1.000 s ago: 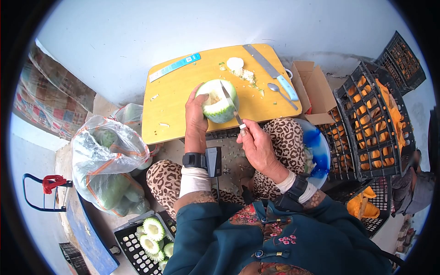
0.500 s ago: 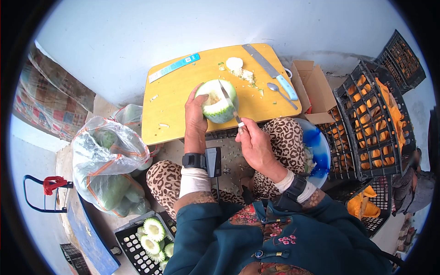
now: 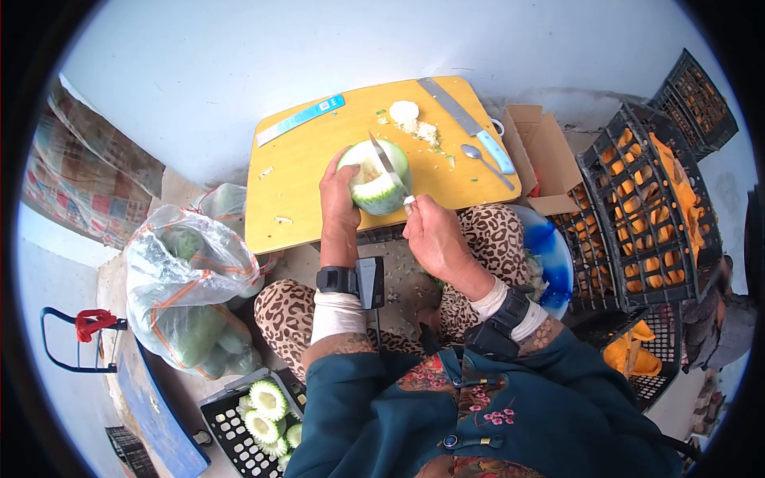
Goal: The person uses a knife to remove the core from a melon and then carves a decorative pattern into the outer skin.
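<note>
A cut winter melon (image 3: 384, 201), pale green with a white inside and an open hollow top, sits at the near edge of the yellow table (image 3: 295, 175). My left hand (image 3: 338, 195) is wrapped around its left side, thumb over the cut rim. In my right hand (image 3: 440, 241) is a small knife (image 3: 384, 157), gripped by its white handle close to the table's edge. The blade points up and left across the melon's opening. Notches show along the near part of the rim.
On the table lie a large blue-handled knife (image 3: 466, 119), a spoon (image 3: 488, 166), a blue-and-white ruler (image 3: 301, 119) and a white cut piece (image 3: 404, 111) beside scraps. Bagged melons (image 3: 195, 295) stand left, carved rings (image 3: 268, 400) in a crate below, a blue basin (image 3: 555, 259) and crates (image 3: 637, 207) right.
My right hand has shifted slightly left and turned, swinging the knife blade further left over the melon's opening. The left hand keeps its grip on the melon.
</note>
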`<state>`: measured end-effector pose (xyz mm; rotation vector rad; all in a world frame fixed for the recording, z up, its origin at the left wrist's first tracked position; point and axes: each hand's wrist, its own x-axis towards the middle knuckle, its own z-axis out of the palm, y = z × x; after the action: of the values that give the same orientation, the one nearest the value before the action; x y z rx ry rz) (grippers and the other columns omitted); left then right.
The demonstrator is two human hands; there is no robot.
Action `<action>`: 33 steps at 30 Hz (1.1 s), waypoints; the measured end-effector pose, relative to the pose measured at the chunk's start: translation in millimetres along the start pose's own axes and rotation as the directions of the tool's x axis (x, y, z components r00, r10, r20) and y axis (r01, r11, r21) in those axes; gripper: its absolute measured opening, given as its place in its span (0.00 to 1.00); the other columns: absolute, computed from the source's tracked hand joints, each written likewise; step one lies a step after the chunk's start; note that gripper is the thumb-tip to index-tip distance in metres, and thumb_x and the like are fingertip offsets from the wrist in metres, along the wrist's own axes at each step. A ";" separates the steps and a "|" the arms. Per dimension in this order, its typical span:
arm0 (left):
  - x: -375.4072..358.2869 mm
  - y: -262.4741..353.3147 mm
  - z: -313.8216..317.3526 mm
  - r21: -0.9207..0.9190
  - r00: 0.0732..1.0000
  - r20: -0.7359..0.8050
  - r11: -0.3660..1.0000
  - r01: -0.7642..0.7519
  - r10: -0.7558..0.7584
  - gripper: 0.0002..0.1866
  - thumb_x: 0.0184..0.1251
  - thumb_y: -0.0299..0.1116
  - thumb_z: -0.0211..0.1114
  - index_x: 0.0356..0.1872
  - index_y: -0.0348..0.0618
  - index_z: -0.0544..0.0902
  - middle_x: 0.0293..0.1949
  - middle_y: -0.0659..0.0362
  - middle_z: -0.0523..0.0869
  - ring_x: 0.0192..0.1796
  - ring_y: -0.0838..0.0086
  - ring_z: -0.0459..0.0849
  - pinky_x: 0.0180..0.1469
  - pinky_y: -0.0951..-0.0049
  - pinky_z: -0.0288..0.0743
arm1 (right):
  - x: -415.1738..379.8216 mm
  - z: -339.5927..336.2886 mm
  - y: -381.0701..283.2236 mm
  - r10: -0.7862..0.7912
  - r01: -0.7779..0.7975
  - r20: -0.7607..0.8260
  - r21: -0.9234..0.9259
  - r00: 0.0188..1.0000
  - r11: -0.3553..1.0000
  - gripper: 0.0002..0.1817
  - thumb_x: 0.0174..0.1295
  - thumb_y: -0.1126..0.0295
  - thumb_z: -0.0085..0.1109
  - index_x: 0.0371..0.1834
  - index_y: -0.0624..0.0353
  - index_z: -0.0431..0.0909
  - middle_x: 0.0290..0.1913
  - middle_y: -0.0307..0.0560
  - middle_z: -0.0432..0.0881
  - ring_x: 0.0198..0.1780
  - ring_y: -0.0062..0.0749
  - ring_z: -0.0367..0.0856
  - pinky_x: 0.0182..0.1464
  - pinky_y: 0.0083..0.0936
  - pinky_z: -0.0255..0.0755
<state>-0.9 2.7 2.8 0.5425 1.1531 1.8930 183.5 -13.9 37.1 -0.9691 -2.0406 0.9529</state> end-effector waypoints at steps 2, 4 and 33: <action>2.0 -0.3 1.0 0.003 1.000 -0.009 1.000 -0.002 0.002 0.27 0.54 0.25 0.52 0.60 0.33 0.71 0.51 0.48 0.80 0.52 0.62 0.80 0.56 0.66 0.75 | -1.3 -0.3 3.8 -0.020 0.020 -0.001 0.002 1.000 1.000 0.08 0.69 0.73 0.45 0.35 0.68 0.68 0.21 0.55 0.78 0.25 0.46 0.81 0.31 0.36 0.72; 1.4 0.3 1.8 0.014 1.000 -0.017 1.000 0.008 -0.007 0.27 0.54 0.25 0.52 0.60 0.32 0.71 0.51 0.48 0.80 0.52 0.62 0.80 0.56 0.66 0.75 | -5.2 -0.7 5.4 -0.070 0.070 -0.017 0.006 0.997 0.998 0.08 0.69 0.73 0.45 0.35 0.68 0.68 0.21 0.55 0.77 0.25 0.46 0.81 0.30 0.35 0.72; 3.8 -4.2 -6.8 0.012 0.999 0.053 1.000 -0.001 0.000 0.26 0.59 0.29 0.55 0.61 0.34 0.70 0.54 0.49 0.78 0.56 0.62 0.78 0.59 0.65 0.73 | -51.2 -18.1 6.6 0.019 -0.015 -0.013 0.245 1.000 0.969 0.19 0.65 0.76 0.52 0.60 0.62 0.68 0.30 0.54 0.80 0.30 0.37 0.83 0.35 0.29 0.76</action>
<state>-6.1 3.3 -4.3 0.5958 1.1301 1.8622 225.5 -47.6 27.6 -0.8589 -1.8507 1.1713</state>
